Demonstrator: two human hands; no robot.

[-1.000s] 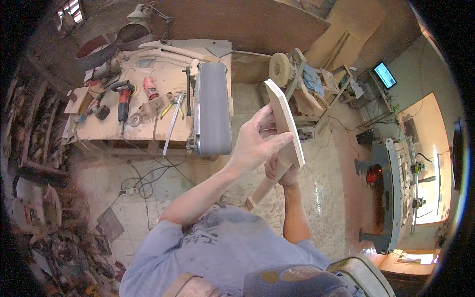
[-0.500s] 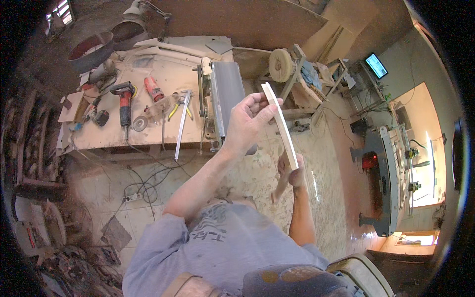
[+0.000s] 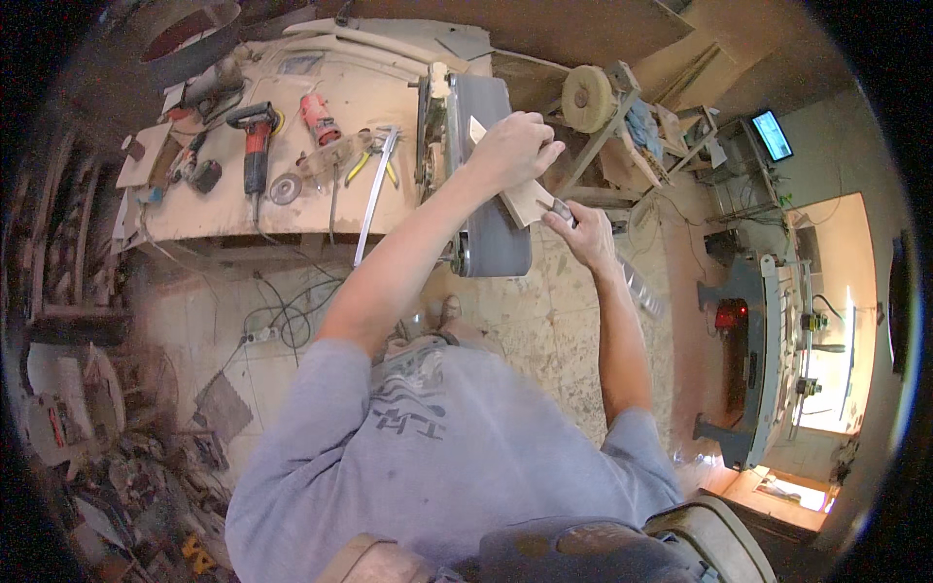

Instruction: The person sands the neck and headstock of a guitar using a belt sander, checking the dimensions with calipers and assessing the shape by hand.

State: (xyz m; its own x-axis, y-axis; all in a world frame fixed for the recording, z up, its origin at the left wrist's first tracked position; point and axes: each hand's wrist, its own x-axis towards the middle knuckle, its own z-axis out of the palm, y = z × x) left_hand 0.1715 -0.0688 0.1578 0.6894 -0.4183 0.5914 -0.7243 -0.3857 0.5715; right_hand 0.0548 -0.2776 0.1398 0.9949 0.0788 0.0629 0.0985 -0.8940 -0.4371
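My left hand (image 3: 515,151) is closed on a thin, pale piece of wood (image 3: 528,204), which slants over the dark belt of a belt sander (image 3: 498,248). Whether the wood touches the belt I cannot tell. Close by on the right, my right hand (image 3: 588,238) grips a slim metal-looking tool (image 3: 561,208) whose kind is unclear. The tool's tip is at the near end of the wood. A blurred, striped grey length shows below that hand; I cannot tell if it belongs to the tool.
Left of the sander, the dusty workbench (image 3: 209,222) carries a red-and-black power tool (image 3: 257,146), a red grinder (image 3: 319,119), a caliper (image 3: 377,194) and yellow-handled pliers (image 3: 357,167). Cables (image 3: 287,316) lie on the floor. A round buffing wheel (image 3: 588,92) stands at the back right.
My left hand has carried the wood forward over the sander and turned its flat side up. My right hand has risen forward, and a metal-looking tool now shows in it.
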